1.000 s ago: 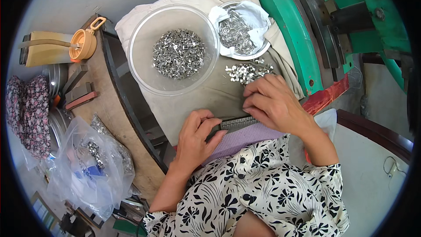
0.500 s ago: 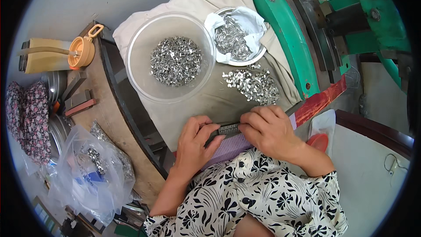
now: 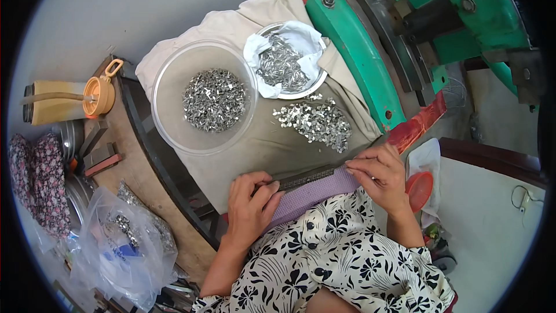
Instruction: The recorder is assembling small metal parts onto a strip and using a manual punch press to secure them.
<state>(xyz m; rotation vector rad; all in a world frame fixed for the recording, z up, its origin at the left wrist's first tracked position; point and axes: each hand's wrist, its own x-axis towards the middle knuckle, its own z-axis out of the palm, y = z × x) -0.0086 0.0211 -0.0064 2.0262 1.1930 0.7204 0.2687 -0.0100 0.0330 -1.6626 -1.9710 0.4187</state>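
Note:
A narrow dark metal strip (image 3: 307, 179) with a row of small pieces or slots along it lies at the table's near edge, beside a purple checked cloth (image 3: 318, 192). My left hand (image 3: 250, 206) grips the strip's left end between thumb and bent fingers. Just off the right end is my right hand (image 3: 381, 175), thumb and fingertips pressed together; whatever they hold is too small to make out. Beyond the strip a loose pile of small shiny metal pieces (image 3: 319, 124) lies on the beige cloth (image 3: 243, 165).
A clear plastic tub (image 3: 165, 130) holds many small metal parts. Behind the pile, a metal bowl (image 3: 315, 88) lined with white cloth holds slim metal pins. A green machine (image 3: 353, 64) stands at right. Left are an orange-lidded container (image 3: 99, 97) and a plastic bag (image 3: 116, 255).
My right hand has moved right, away from my left, uncovering more of the strip. My left hand keeps its grip. The whole view has shifted slightly.

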